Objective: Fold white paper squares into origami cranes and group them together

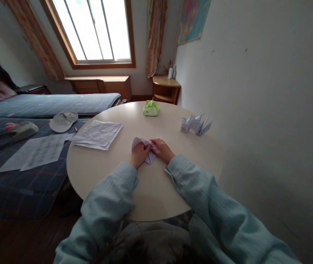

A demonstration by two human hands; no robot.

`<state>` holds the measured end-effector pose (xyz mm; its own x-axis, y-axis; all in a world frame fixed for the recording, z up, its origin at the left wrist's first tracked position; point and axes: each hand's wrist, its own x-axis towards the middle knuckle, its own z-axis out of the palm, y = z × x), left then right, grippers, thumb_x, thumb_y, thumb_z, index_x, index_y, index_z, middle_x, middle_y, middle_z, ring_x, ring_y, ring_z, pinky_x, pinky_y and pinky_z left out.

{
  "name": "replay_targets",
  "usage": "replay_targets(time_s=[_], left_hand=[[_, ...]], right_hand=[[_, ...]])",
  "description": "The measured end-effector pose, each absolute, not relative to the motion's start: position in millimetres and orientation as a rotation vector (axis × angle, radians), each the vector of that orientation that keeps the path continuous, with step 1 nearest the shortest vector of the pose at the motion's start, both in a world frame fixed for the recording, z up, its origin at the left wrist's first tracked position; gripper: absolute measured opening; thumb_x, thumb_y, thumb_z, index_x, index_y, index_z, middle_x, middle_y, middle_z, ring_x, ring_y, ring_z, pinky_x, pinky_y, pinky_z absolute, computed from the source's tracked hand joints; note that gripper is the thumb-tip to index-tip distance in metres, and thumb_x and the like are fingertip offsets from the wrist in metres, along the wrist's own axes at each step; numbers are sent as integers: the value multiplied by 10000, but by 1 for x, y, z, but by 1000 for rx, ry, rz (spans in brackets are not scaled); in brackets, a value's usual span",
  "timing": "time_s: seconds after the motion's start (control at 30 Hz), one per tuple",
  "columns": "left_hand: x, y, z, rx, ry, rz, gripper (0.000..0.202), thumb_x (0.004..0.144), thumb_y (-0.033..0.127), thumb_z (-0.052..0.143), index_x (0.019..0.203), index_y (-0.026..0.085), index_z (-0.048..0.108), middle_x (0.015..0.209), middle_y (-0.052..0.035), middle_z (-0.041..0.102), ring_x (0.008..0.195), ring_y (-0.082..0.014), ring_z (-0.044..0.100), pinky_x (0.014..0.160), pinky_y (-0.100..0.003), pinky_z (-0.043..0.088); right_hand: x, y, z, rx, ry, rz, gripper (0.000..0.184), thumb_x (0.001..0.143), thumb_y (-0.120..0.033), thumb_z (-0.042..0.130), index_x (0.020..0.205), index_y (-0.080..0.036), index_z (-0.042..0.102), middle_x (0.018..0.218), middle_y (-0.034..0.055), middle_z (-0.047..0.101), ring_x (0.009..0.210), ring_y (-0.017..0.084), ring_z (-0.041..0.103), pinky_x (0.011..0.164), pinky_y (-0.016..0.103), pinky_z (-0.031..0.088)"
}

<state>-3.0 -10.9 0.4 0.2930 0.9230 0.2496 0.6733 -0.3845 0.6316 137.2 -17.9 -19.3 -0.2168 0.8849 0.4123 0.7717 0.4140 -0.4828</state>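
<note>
A partly folded sheet of white paper (150, 158) is between my two hands at the middle of the round table. My left hand (139, 154) grips its left side, with the thumb laid toward the centre and a curved flap rising behind the fingers. On the right side, my right hand (162, 149) pinches the paper's upper edge with bent fingers. Both hands nearly meet over the folds, so part of the paper is hidden. Folded paper figures (196, 124) with pointed tips stand on the table to the right.
A stack of creased paper sheets (98, 135) lies on the round table (167, 194) at left. A green tissue pack (151, 108) sits at the far edge. Left of the table, a bed (35, 198) carries printed sheets (39, 152), a cap (63, 121) and a bag. A wall (269, 128) is close on the right.
</note>
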Motion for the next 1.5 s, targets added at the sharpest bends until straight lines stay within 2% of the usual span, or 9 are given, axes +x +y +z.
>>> replay_targets(time_s=[0.37,0.73,1.03,1.5], left_hand=[[-4,-5,-6,2219,1364,867,238,789,192,419,883,150,633,913,-78,662,856,-182,591,800,-296,445],[-4,-2,-6,2242,1395,837,203,750,161,483,876,113,634,910,-106,656,862,-197,594,793,-302,451],[-2,-4,-2,2295,1417,740,240,737,87,438,884,87,627,930,-120,650,882,-198,588,791,-293,444],[-3,-6,-2,2329,1460,753,243,748,111,451,908,113,635,941,-94,652,894,-180,580,812,-283,441]], right_hand=[[139,-16,-21,-1410,-2030,251,363,725,-206,569,1077,-153,503,983,82,568,906,170,504,852,332,390],[137,-19,-17,-1428,-2023,267,358,713,-183,573,1062,-126,518,983,94,575,913,176,497,856,326,391],[138,-18,-19,-1392,-2021,268,356,701,-181,587,1048,-138,523,968,89,569,916,178,493,852,333,390],[139,-17,-21,-1359,-2029,248,363,692,-205,597,1044,-160,521,964,77,567,897,182,497,840,340,396]])
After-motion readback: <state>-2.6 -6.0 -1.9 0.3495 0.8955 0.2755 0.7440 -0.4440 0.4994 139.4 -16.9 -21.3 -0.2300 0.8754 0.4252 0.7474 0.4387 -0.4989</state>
